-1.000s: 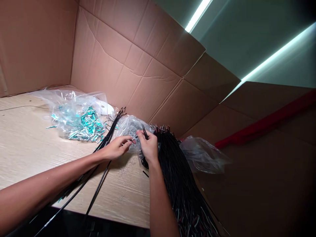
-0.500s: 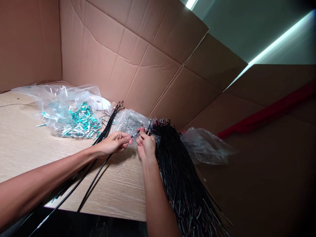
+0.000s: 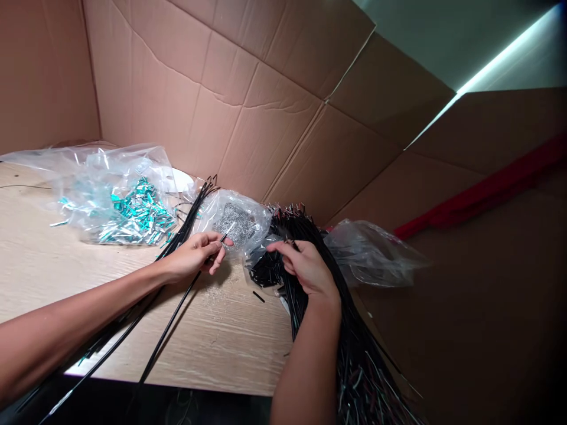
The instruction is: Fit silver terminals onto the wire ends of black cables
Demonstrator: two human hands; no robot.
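My left hand point(image 3: 206, 254) pinches a black cable point(image 3: 177, 310) close to its end. A thin silvery tip point(image 3: 229, 229) sticks up past the fingers. My right hand point(image 3: 305, 265) is apart from it, over a thick bundle of black cables point(image 3: 325, 236), with its index finger stretched toward the left. A small dark tool point(image 3: 293, 243) shows between its fingers; most of it is hidden, and its kind cannot be made out. Under the left forearm lie several more black cables point(image 3: 188, 227). A clear bag of short black pieces point(image 3: 264, 273) sits left of my right hand.
On the wooden table point(image 3: 221, 342) stand a clear bag with teal and silver scraps point(image 3: 142, 206) and a bag of fine silvery bits point(image 3: 239, 223). One short black piece point(image 3: 258, 296) lies loose. A cardboard wall point(image 3: 177, 88) rises behind; an empty-looking plastic bag point(image 3: 376, 254) hangs right.
My right hand has moved right, away from the left hand and the cable end. A silvery tip now shows at the left hand, and the bag of black pieces has come into view.
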